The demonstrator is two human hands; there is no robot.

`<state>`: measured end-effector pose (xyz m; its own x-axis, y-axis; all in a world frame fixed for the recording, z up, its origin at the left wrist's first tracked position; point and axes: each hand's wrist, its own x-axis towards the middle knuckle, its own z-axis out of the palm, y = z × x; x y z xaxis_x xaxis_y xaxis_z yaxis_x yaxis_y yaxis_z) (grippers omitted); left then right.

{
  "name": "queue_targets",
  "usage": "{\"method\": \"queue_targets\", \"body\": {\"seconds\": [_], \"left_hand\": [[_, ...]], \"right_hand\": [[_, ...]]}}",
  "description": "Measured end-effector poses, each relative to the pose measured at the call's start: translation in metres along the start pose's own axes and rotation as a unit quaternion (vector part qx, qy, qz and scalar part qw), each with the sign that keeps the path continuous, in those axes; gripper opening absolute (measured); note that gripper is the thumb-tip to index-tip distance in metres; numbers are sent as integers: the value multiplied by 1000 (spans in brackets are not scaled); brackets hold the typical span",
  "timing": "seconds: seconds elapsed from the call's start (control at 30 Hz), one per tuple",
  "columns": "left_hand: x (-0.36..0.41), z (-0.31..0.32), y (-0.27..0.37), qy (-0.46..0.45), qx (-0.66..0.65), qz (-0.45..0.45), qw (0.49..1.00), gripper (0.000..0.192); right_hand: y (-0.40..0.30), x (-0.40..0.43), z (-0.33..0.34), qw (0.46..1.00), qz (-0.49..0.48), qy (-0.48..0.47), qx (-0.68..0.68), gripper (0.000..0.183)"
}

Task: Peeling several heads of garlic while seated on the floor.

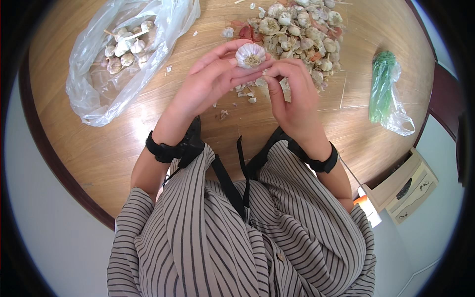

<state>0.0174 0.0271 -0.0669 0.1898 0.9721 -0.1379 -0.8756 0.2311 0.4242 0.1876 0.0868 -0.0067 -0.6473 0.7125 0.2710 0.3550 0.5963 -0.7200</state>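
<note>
My left hand (211, 76) cradles a white, purple-streaked garlic bulb (250, 55), its root end facing up towards me. Close against the left fingertips, my right hand (295, 89) has its thumb and forefinger pinched together. A small pale flake, seemingly garlic skin (264, 73), shows at that pinch, partly hidden by the fingers. Just beyond both hands spreads a large heap of garlic bulbs (297, 37) mixed with loose dry skins. One white bulb (227, 32) sits apart at the heap's left side.
An open clear plastic bag (87, 89) with several garlic bulbs (124, 46) lies at the left on the wooden floor (111, 148). At the right rests a bundle of green stalks (382, 85) in clear plastic. Skin scraps (223, 114) dot the floor near me. A pale wooden box-like piece (400, 185) stands lower right.
</note>
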Motion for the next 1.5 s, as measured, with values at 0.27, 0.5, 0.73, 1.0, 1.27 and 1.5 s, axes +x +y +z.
{"method": "queue_targets", "body": {"seconds": [0.27,0.5,0.73,1.0,1.27,1.5], "left_hand": [[-1,2,1,30,57,-27,998,45],[-2,-1,-1,24,112,-21,993,37],[-4,0,3,19,187,-54,981,42],[-4,2,6,13,175,-81,981,45],[-4,-4,2,2,180,-44,983,42],[-6,-2,1,-3,172,-13,985,31]], "right_hand": [[2,2,-1,1000,23,19,0,34],[2,-1,-1,999,33,35,2,38],[-3,1,-2,999,24,27,10,31],[-2,3,-6,999,-18,35,-19,27],[-3,2,-3,999,11,36,3,33],[-9,0,-3,999,19,-3,27,37]]}}
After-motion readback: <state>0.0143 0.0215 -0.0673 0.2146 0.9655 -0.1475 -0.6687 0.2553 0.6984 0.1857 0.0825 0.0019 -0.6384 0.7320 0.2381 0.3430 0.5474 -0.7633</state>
